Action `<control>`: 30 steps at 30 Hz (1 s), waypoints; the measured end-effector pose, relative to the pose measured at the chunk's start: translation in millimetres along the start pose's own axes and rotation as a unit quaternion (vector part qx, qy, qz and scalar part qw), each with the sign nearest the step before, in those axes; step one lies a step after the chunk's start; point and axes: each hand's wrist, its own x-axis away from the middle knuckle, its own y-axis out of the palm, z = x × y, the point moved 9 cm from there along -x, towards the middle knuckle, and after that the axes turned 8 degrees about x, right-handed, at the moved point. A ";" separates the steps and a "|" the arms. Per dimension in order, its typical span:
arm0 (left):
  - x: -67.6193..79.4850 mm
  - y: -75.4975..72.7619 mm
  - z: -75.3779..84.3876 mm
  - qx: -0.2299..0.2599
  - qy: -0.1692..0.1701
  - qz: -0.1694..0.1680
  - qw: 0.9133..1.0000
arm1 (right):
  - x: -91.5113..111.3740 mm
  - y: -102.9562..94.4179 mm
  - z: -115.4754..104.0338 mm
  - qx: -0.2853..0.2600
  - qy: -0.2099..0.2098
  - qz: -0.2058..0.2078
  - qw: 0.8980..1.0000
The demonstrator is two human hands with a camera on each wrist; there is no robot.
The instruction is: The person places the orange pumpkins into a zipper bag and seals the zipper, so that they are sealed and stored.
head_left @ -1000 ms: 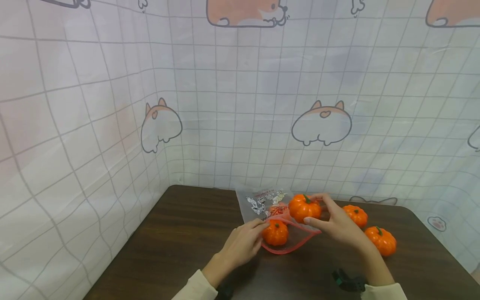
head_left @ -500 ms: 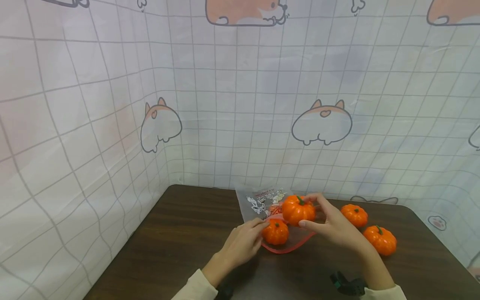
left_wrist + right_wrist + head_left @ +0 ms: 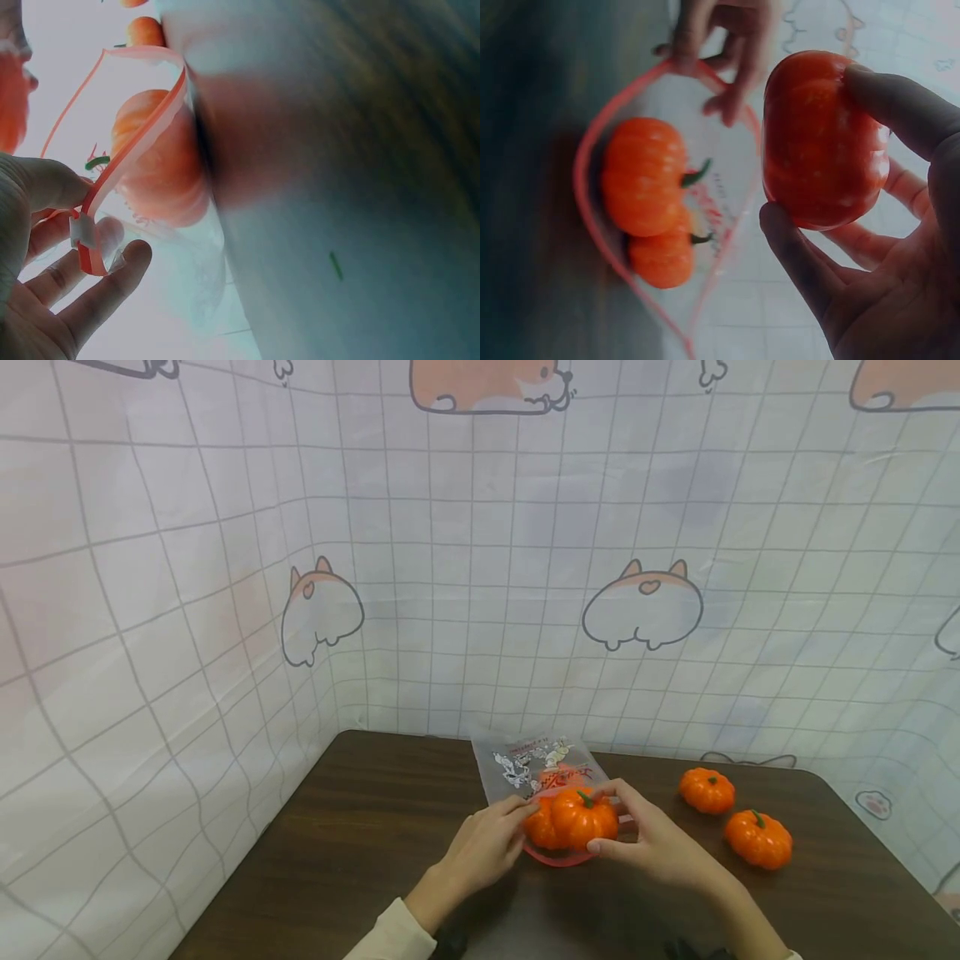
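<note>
A clear zip bag (image 3: 495,764) with a red zip edge lies on the table, its mouth facing me. My left hand (image 3: 483,843) pinches the red edge beside the white slider (image 3: 82,230). Inside the bag sit two small orange pumpkins, a nearer pumpkin (image 3: 643,176) and a farther pumpkin (image 3: 662,260), both with green stems. My right hand (image 3: 652,839) grips another orange pumpkin (image 3: 585,820) between thumb and fingers. That held pumpkin is in front of the bag's mouth and, in the head view, partly hides a bagged pumpkin. In the right wrist view it shows beside the open mouth.
Two more orange pumpkins rest on the dark wooden table (image 3: 360,827) at the right: a rear pumpkin (image 3: 707,791) and a front pumpkin (image 3: 758,840). A white gridded curtain (image 3: 517,677) with cartoon dogs hangs along the table's back and left side.
My right hand has brought its pumpkin left, then down and nearer, from above the bag to the front of its mouth. My left hand stays at the bag's edge.
</note>
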 end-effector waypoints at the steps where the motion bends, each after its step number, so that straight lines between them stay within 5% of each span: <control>1: 0.2 -0.4 -0.2 0.001 0.000 0.001 1.000 | 1.3 3.2 1.9 -0.002 0.002 -0.006 1.000; 10: 1.3 -3.8 -0.8 0.010 -0.002 0.000 1.000 | 9.7 26.7 10.4 -0.030 -0.021 -0.052 0.998; 19: 0.8 -5.6 0.6 0.004 0.003 0.004 1.000 | 11.2 39.2 23.3 0.039 -0.025 -0.039 0.998; 30: 1.2 -6.2 1.6 0.001 0.003 0.002 1.000 | 6.4 48.7 22.8 0.043 -0.030 -0.034 0.998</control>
